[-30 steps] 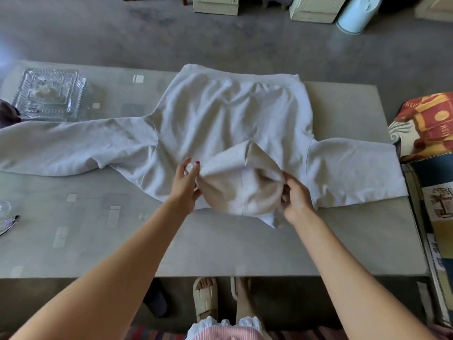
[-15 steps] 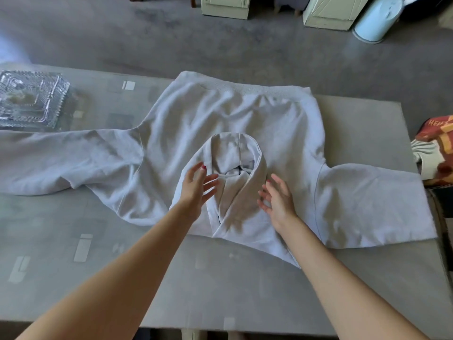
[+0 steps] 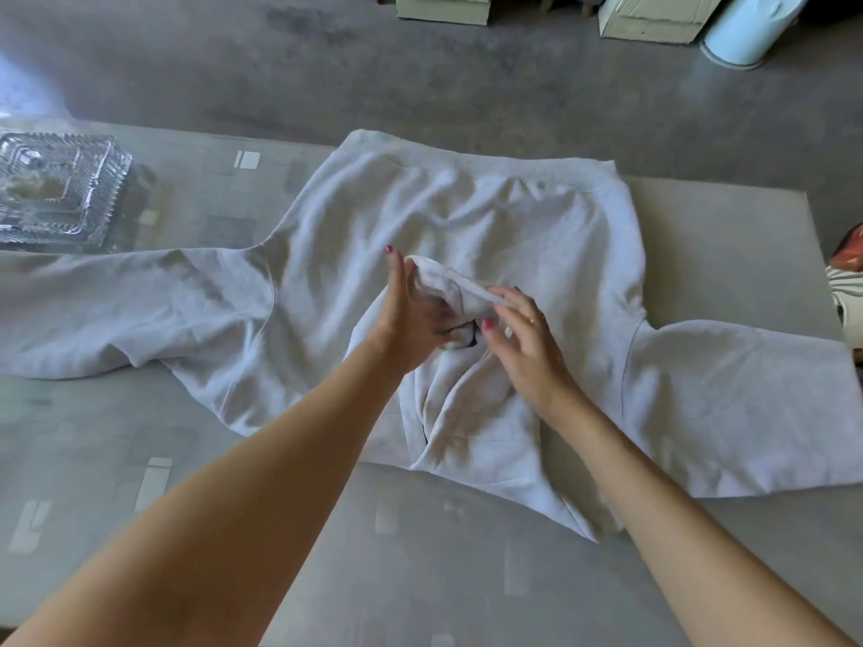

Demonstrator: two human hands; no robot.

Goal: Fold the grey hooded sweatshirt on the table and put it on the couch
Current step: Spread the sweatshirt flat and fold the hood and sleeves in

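The grey hooded sweatshirt lies spread flat on the table, hem at the far edge, one sleeve out to the left and one to the right. Its hood is turned up over the body, bunched in the middle. My left hand grips the hood's left side, fingers pointing away from me. My right hand pinches the hood's rim from the right. The couch shows only as a patterned edge at the far right.
A cut-glass dish stands on the table's far left. Beyond the table lies grey floor, with pale cabinets and a light blue bin at the top.
The hood was lifted from the near edge and laid over the sweatshirt's body. Both hands, flat on it half a second ago, now grip its bunched upper part.
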